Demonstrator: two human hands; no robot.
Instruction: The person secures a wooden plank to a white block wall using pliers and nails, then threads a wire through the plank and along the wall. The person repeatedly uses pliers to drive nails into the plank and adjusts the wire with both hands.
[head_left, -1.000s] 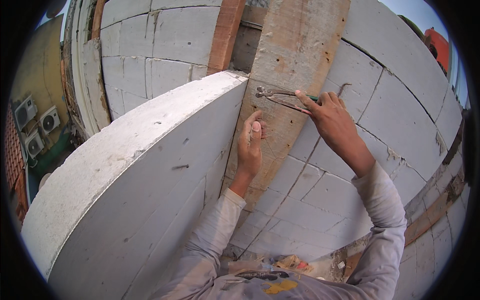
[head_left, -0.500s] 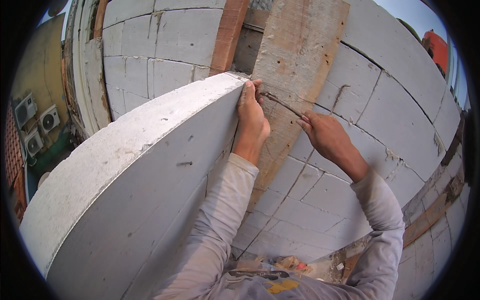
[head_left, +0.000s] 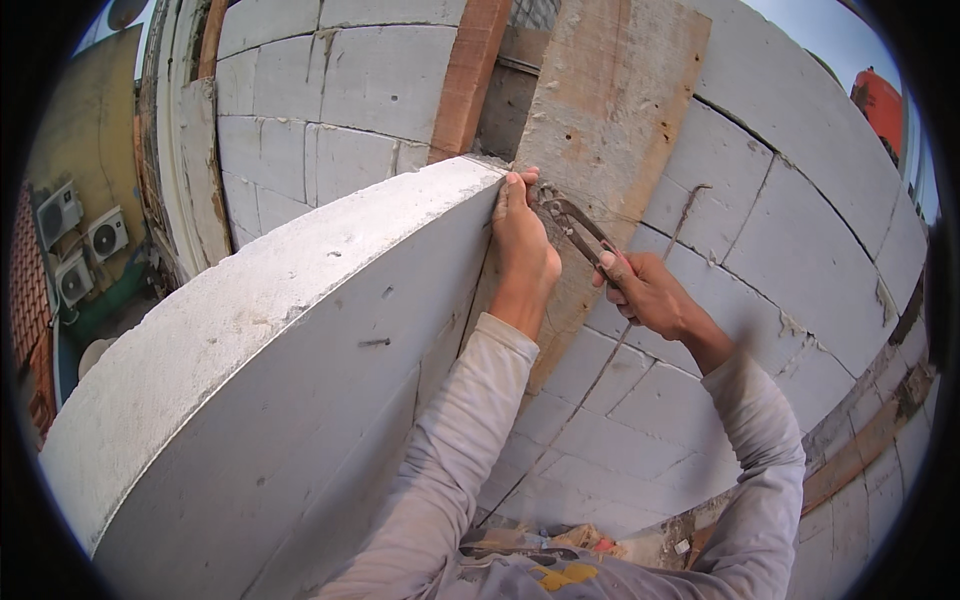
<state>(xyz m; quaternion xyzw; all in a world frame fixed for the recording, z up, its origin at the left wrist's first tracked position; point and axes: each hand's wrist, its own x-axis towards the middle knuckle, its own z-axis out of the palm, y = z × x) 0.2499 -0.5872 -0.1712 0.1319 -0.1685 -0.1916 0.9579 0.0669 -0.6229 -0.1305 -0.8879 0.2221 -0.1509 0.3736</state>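
In my right hand (head_left: 650,290) is a pair of metal pincers (head_left: 580,214), its handles spread apart and its jaws close to the face of a wooden board (head_left: 620,90). My left hand (head_left: 525,250) is closed at the end of a pale block wall (head_left: 300,260), where the wall meets the board. Its thumb and fingertips press together near the wall's top corner; what they hold, if anything, is hidden. Thin wire strands (head_left: 625,217) run across the board beside the pincers. A nail (head_left: 374,343) sticks out of the wall's side.
A thin rod (head_left: 600,379) with a bent top stands against the block wall (head_left: 800,230) on the right. Behind my left hand rises a reddish timber post (head_left: 465,85). Air-conditioner units (head_left: 108,235) hang on a building at the far left. Debris lies low, near my body.
My right hand has turned the pincers, so their spread handles now show, and the jaws sit closer to my left fingertips. The left hand keeps its place at the wall's corner.
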